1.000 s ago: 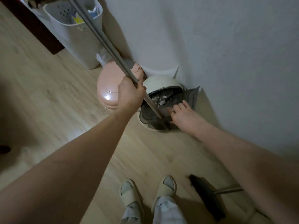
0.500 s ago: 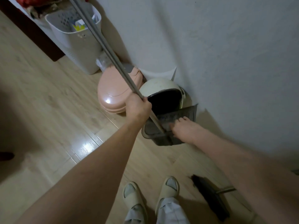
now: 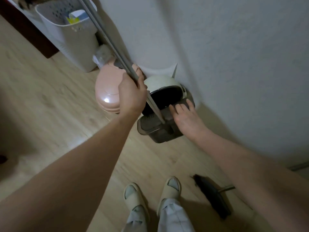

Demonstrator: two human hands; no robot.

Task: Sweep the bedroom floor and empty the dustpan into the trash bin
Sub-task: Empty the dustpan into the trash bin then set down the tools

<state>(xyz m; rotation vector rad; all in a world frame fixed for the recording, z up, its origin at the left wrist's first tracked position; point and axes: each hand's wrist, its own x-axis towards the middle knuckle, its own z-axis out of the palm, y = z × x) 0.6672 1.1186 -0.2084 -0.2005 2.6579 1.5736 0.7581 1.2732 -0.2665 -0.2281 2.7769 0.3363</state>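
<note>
The dustpan point(image 3: 160, 129) is held tipped at the open trash bin point(image 3: 164, 93) by the wall, its long handle point(image 3: 113, 47) gripped in the left hand point(image 3: 132, 94), the right hand point(image 3: 185, 116) pressed flat on it, fingers straight. Emptying looks nearly done; the broom point(image 3: 212, 195) lies on the floor point(image 3: 50, 106).
</note>
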